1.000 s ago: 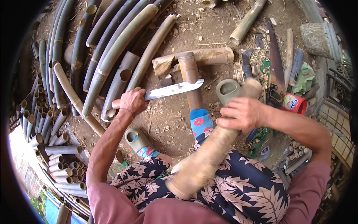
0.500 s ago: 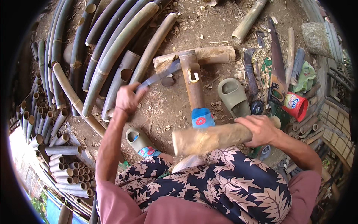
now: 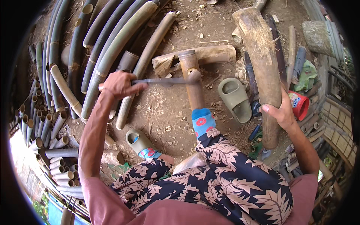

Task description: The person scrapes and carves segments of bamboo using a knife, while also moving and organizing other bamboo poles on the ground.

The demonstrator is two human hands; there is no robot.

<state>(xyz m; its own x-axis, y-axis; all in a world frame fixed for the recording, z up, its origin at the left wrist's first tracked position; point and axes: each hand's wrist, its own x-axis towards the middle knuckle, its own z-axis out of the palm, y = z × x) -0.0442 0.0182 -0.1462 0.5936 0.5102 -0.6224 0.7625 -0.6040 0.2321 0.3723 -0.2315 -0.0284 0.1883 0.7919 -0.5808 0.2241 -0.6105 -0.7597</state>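
My left hand (image 3: 118,85) is closed around the handle of a long metal chisel (image 3: 161,80). Its blade reaches right to a short brown bamboo tube (image 3: 194,92), and the blade's far end lies over the hole cut in it. That tube rests against a split log (image 3: 215,54) at its far end, while a foot in a blue sock (image 3: 203,122) presses on its near end. In my right hand (image 3: 280,112) is a heavy wooden mallet (image 3: 262,63), gripped by its narrower end. The mallet's thick, frayed head points away from me, to the right of the tube.
Long bamboo poles (image 3: 112,56) lie at the left, above stacked cut tubes (image 3: 62,168). An olive slipper (image 3: 235,99) sits right of the tube. Beyond the mallet are a handsaw (image 3: 279,56), partly hidden, and a red container (image 3: 299,105). Chips litter the dirt floor.
The mallet has swung from lying crosswise above my lap to pointing away at the right. My left hand has moved slightly left, and the chisel has levelled out, its end now at the tube's hole.
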